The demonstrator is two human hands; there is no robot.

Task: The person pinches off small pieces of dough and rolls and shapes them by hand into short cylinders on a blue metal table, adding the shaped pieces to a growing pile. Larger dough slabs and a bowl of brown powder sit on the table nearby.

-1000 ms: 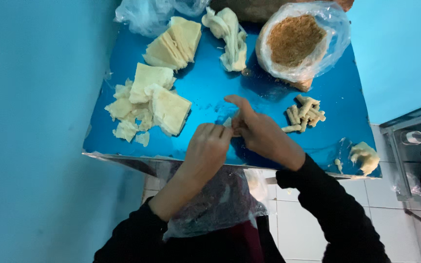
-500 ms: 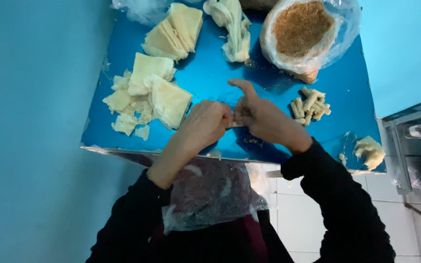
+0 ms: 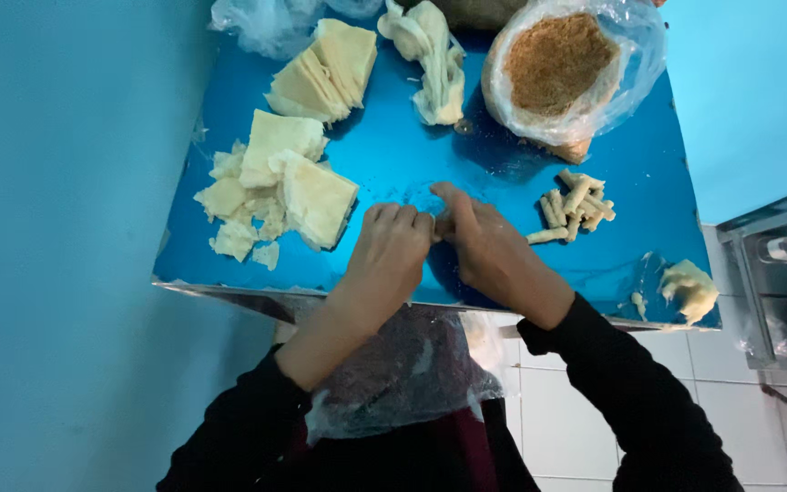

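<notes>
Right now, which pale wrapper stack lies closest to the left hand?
The square stack just left of the left hand, atop the torn scraps. The fanned stack lies at the table's far edge.

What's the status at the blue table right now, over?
Left hand and right hand pressed together, fingers pinching something small, mostly hidden. Finished rolls just right of them. Pastry sheets left. Nothing in the way.

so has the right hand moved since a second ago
Barely. The right hand stays pressed against the left hand at the middle of the blue table, left of the pile of small rolls; the view shift comes from the camera.
</notes>
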